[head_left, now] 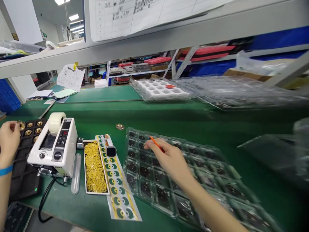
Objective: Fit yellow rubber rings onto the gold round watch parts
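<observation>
My left hand [9, 137], with a blue band at the wrist, pinches a small round gold-coloured part [22, 125] at the far left. It is over a black compartment tray [23, 164], which holds several similar gold parts in its back cells. My right hand [169, 158] is closed on a thin orange stick-like tool [156, 143]; its exact kind I cannot tell. Below that hand lies a clear plastic blister tray [154, 201] with small dark parts in its cells. Another small round metallic part [119, 126] rests on the green mat behind the tray.
Between my hands stand a white tape dispenser [66, 137], a box of yellow rings [95, 167] and a sticker sheet [120, 196] with a smartwatch-like device [110, 151] on it. Clear trays [229, 90] sit at the back. A shelf beam [145, 45] crosses above.
</observation>
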Demonstrator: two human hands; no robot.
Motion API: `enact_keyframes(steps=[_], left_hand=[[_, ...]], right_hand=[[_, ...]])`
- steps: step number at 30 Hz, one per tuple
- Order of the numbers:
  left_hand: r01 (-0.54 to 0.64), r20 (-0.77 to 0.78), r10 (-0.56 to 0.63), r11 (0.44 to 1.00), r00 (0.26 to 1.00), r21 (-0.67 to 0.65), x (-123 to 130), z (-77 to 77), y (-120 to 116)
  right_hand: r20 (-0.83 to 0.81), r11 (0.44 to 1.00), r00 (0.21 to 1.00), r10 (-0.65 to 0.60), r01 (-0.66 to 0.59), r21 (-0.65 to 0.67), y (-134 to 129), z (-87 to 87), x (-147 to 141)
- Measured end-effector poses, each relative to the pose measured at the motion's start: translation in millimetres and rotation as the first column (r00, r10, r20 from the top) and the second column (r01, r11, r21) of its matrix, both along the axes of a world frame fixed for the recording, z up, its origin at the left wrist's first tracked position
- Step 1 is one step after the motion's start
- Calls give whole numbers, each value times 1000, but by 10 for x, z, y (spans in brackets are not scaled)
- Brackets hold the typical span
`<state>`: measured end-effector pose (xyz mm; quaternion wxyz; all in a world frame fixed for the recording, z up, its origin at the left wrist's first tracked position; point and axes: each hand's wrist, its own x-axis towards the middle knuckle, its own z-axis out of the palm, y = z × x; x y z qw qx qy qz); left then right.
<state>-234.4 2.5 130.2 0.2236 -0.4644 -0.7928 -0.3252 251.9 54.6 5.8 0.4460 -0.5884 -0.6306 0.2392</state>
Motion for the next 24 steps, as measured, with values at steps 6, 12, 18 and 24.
enact_keyframes(steps=[6,12,18,24], left_hand=[[690,128,-734,674,667,264,1765,-314,-576],[816,865,-501,512,29,269,2425,-1005,-337],[682,921,-332,628,-203,376,2354,-1165,-191],[639,912,-324,652,-251,407,2399,-1100,-329]], right_hand=[[-389,982,904,178,-189,10,-265,13,-290],[-654,923,700,288,-385,-6,-476,60,-462],[-407,927,836,369,-361,99,-728,46,-550],[-305,931,880,364,-334,147,-860,29,-644]])
